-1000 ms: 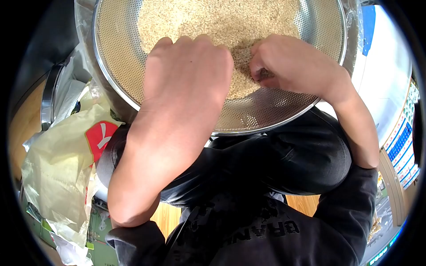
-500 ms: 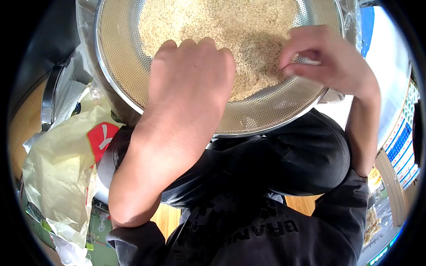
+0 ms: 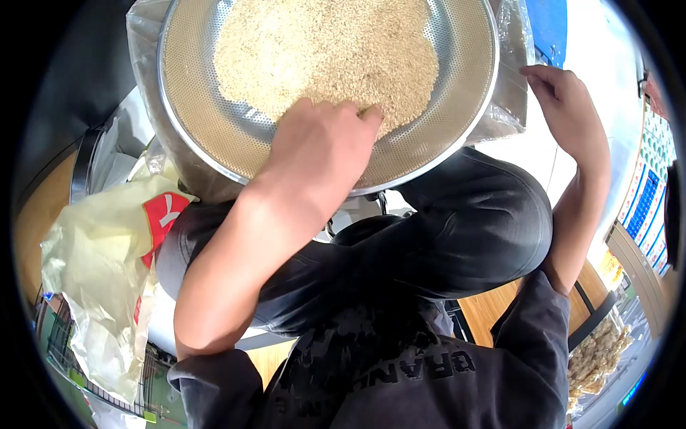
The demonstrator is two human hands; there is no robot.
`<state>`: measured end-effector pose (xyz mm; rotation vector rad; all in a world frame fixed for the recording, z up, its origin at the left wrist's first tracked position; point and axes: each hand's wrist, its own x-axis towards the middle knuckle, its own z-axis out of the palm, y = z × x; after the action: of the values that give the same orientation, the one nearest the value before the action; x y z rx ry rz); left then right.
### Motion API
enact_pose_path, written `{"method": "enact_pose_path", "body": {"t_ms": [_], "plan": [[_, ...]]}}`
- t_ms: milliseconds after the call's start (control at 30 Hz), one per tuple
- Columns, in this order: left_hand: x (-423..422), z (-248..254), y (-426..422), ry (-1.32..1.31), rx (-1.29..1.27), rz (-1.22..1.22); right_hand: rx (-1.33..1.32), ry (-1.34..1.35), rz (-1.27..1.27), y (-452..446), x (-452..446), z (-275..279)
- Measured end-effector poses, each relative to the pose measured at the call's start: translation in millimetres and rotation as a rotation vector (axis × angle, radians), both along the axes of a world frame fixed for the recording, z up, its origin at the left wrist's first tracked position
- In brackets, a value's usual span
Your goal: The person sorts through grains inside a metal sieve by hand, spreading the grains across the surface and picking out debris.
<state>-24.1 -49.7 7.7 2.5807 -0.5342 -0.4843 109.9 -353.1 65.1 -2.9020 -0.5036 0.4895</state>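
Note:
A round perforated metal sieve holds a broad heap of pale, husk-coloured grain. My left hand rests at the heap's near edge, back up and fingers curled down onto the grain. Its fingertips are hidden, so what lies under them cannot be made out. Outside the sieve, to its right, my right hand hangs in the air with thumb and forefinger brought together in a pinch. Anything between those fingertips is too small to see.
Clear plastic sheeting sticks out under the sieve. A pale yellow plastic bag with a red mark is at left. My dark-trousered knees are below the rim. A bag of light-brown pieces sits at lower right.
My right hand has moved out of the sieve, rightward past the rim. My left hand stays curled at the grain. In view, the sieve has shifted up and left.

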Motion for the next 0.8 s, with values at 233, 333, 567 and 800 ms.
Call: {"method": "enact_pose_path", "body": {"t_ms": [233,333,567,800], "plan": [[-3,2,19,-0.028,0.042,-0.101,-0.066,-0.288,0.538,53,-19,17],[-6,-2,14,-0.165,0.000,-0.082,0.152,0.048,0.616,90,-49,-1],[5,1,6,0.176,0.270,-0.070,0.036,0.123,0.646,98,-36,-63],[3,15,20,0.041,0.172,-0.116,0.111,0.283,0.601,101,-17,-50]]}}
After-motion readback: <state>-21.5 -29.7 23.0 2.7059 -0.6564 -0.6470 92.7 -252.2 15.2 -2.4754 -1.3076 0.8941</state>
